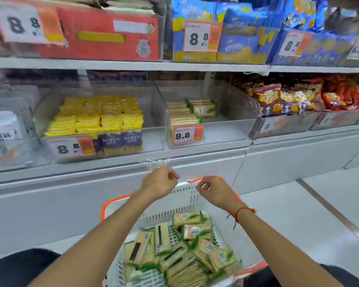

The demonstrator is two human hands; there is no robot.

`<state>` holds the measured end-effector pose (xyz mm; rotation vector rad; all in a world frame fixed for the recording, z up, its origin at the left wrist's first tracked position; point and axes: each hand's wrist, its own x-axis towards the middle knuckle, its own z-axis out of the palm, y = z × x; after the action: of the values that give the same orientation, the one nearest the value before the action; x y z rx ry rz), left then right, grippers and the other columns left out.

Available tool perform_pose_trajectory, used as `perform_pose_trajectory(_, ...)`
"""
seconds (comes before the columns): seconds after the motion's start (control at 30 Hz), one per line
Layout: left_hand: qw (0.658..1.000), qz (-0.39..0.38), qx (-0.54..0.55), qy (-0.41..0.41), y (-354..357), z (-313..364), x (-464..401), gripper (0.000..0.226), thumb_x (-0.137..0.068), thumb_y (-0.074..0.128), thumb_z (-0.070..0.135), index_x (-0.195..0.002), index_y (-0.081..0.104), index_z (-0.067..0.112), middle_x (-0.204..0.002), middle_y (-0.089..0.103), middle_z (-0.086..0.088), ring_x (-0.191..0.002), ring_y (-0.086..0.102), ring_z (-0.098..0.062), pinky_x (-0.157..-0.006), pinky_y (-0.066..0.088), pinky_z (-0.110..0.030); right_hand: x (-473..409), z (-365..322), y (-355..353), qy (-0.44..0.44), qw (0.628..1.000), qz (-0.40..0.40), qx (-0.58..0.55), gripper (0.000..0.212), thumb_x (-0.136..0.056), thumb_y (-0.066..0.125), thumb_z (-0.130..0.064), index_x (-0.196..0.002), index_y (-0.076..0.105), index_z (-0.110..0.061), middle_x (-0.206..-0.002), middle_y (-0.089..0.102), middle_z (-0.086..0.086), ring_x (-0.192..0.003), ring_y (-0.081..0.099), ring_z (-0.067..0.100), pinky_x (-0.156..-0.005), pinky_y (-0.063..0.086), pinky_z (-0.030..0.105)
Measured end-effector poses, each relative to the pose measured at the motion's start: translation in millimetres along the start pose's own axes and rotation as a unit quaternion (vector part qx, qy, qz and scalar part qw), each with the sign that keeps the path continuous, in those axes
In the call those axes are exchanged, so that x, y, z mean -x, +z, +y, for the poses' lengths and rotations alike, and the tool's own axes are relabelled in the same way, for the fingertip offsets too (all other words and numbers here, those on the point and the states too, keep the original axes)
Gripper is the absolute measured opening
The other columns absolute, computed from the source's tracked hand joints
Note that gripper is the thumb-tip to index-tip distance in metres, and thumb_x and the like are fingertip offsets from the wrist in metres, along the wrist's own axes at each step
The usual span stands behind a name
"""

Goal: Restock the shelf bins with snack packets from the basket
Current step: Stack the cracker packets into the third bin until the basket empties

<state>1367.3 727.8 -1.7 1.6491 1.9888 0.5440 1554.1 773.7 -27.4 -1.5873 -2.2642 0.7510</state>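
The white slatted plastic basket with orange rim (187, 195) is seen below and nearer than both hands, loaded with flat green-and-beige cracker packets (180, 251). The left hand (159, 184) and the right hand (215, 191) are held side by side above the basket's far rim, both curled with fingertips drawn together. Something thin and pale may be pinched between them, but what it is cannot be told. No packet is held by either.

The packets lie just beneath and behind the fingers, tumbled at mixed angles, most with long axes running roughly toward the shelf. The right hand is judged slightly nearer to the pile.

The clear plastic shelf bin with the matching green-and-beige packets (232, 121) stands above and beyond the fingers, slightly right. Its packets are stacked flat, long axes lying left to right, the right half bare. A packet would likely need turning crosswise to match.
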Motion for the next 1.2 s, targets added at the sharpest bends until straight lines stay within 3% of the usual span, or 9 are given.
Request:
perform_pose_trajectory(0.1,0.999,-0.031,-0.004,-0.038,30.5,-41.2,13.0,0.020,-0.092,0.052,0.024,-0.104,0.066,0.031,-0.110,0.065,0.006,-0.105,0.060,-0.019,-0.086,0.049,-0.030,8.2,9.0,35.8,0.018,0.997,-0.074,0.030,0.017,-0.092,0.054,-0.018,-0.093,0.070,-0.015,-0.078,0.063,-0.004,-0.076,0.060,0.022,-0.061,0.047,0.027)
perform_pose_trajectory(0.23,0.993,-0.066,0.003,-0.100,72.1,-104.7,20.8,0.023,-0.095,0.048,0.019,-0.104,0.066,0.029,-0.114,0.066,0.007,-0.101,0.062,-0.015,-0.085,0.050,-0.030,8.6,23.6,91.5,0.030,0.988,-0.145,0.043,0.019,-0.094,0.052,-0.021,-0.081,0.066,-0.020,-0.085,0.061,-0.002,-0.078,0.060,0.018,-0.079,0.052,0.035)
perform_pose_trajectory(0.33,0.978,-0.090,0.043,-0.182,102.5,-151.4,24.7,0.025,-0.096,0.048,0.016,-0.110,0.067,0.023,-0.123,0.062,0.004,-0.106,0.060,-0.018,-0.092,0.048,-0.031,8.3,35.4,134.7,0.042,0.973,-0.219,0.063,0.022,-0.095,0.048,-0.020,-0.095,0.068,-0.012,-0.089,0.066,0.003,-0.080,0.062,0.021,-0.078,0.052,0.035)
perform_pose_trajectory(0.47,0.953,-0.098,0.094,-0.271,131.7,-195.8,22.4,0.034,-0.095,0.042,0.009,-0.121,0.062,0.015,-0.135,0.055,-0.007,-0.114,0.054,-0.023,-0.095,0.044,-0.029,-2.8,49.4,182.5,0.033,0.954,-0.283,0.097,0.021,-0.096,0.046,-0.024,-0.083,0.063,-0.019,-0.082,0.060,-0.001,-0.075,0.056,0.018,-0.072,0.050,0.031)
perform_pose_trajectory(0.57,0.942,-0.118,0.104,-0.297,151.0,-213.9,17.5,0.041,-0.095,0.040,0.004,-0.134,0.050,0.010,-0.138,0.050,-0.013,-0.106,0.054,-0.025,-0.087,0.044,-0.027,-16.0,55.1,211.2,0.048,0.943,-0.310,0.110,0.021,-0.095,0.046,-0.021,-0.109,0.062,-0.018,-0.127,0.057,0.007,-0.094,0.061,0.023,-0.073,0.047,0.028)
perform_pose_trajectory(0.7,0.937,-0.139,0.084,-0.310,176.9,-227.3,10.9,0.049,-0.096,0.044,0.008,-0.144,0.035,0.009,-0.145,0.040,-0.014,-0.127,0.046,-0.030,-0.096,0.040,-0.027,-28.1,58.7,245.6,0.083,0.944,-0.306,0.090,0.042,-0.092,0.048,-0.015,-0.133,0.046,-0.020,-0.142,0.041,0.012,-0.089,0.061,0.023,-0.073,0.050,0.032)
perform_pose_trajectory(0.77,0.941,-0.146,0.041,-0.304,189.4,-234.0,8.3,0.056,-0.094,0.048,0.012,-0.147,0.031,0.013,-0.144,0.041,-0.011,-0.124,0.048,-0.030,-0.097,0.043,-0.032,-32.4,58.6,261.4,0.091,0.947,-0.293,0.095,0.046,-0.092,0.049,-0.015,-0.137,0.041,-0.021,-0.145,0.034,0.012,-0.104,0.058,0.029,-0.076,0.050,0.034)
perform_pose_trajectory(1.03,0.936,-0.145,-0.109,-0.300,220.5,-237.6,8.5,0.059,-0.087,0.065,0.024,-0.135,0.032,0.016,-0.134,0.041,-0.008,-0.117,0.048,-0.029,-0.089,0.043,-0.036,-36.3,50.0,298.9,0.142,0.955,-0.231,0.119,0.059,-0.084,0.065,-0.043,-0.126,0.033,-0.015,-0.132,0.039,0.011,-0.123,0.044,0.030,-0.088,0.047,0.039)
perform_pose_trajectory(1.2,0.940,-0.120,-0.004,-0.318,222.4,-245.8,5.4,0.062,-0.087,0.061,0.012,-0.139,0.027,0.014,-0.124,0.049,-0.009,-0.104,0.057,-0.030,-0.084,0.049,-0.038,-41.7,46.6,302.6,0.175,0.946,-0.250,0.111,0.080,-0.085,0.066,-0.036,-0.142,0.017,-0.008,-0.144,0.031,0.016,-0.118,0.052,0.031,-0.086,0.050,0.037)
